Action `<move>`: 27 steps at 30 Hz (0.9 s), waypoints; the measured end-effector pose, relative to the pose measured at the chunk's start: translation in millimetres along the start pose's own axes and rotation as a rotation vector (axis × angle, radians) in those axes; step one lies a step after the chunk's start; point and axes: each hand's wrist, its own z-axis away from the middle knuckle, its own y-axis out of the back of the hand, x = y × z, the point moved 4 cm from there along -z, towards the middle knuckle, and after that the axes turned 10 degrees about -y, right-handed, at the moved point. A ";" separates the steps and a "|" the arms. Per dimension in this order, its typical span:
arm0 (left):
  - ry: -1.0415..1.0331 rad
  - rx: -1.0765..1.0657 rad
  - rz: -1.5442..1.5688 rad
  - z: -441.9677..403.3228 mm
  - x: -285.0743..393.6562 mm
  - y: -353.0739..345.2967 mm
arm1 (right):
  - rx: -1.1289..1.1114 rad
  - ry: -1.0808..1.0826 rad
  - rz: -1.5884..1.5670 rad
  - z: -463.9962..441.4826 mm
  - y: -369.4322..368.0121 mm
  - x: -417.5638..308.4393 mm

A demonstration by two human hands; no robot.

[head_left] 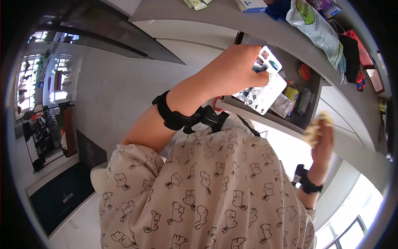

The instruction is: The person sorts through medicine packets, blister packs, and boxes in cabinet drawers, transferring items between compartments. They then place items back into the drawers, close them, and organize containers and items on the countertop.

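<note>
My left hand [244,68] reaches over an open drawer [290,124], its thumb and fingers closed on white cards [269,93] that carry small dark and shiny pieces. The cards hang above the drawer's near part and hide some of its inside. On the right, just outside the drawer's front corner, my right hand [325,141] is blurred by motion. It has a pale yellow, cloth-like thing [317,128] in its fingers, too smeared to name surely. In the drawer lie a red round item [304,71], a yellow packet [292,94] and a clear plastic bag [282,104].
The grey desktop [199,11] above the drawer bears a white and green pouch [317,31], a black item [350,56], a red box [360,45] and blue and white packs [252,5]. A rack [45,133] stands at the far left.
</note>
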 end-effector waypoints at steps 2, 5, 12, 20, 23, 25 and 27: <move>-0.016 -0.060 0.054 -0.1 3.4 -4.5 | 0.009 -0.168 -0.057 0.1 -59.9 20.8; -0.035 -0.074 0.044 2.1 4.8 -9.9 | -0.103 -0.172 -0.240 -10.7 -108.2 32.7; -0.040 -0.055 -0.030 9.2 21.2 -7.5 | -0.232 -0.092 -0.260 -6.1 -140.7 17.6; -0.049 -0.089 0.045 8.9 31.5 -5.6 | -0.212 -0.089 -0.202 -4.8 -142.6 18.1; -0.017 -0.124 0.048 7.8 29.8 -7.9 | -0.216 -0.077 -0.212 -5.4 -141.5 20.1; -0.012 -0.137 0.025 7.3 32.0 -7.4 | -0.215 -0.072 -0.209 -5.2 -141.3 20.1; -0.006 -0.148 0.001 7.1 31.4 -8.3 | -0.217 -0.069 -0.204 -5.6 -140.8 20.7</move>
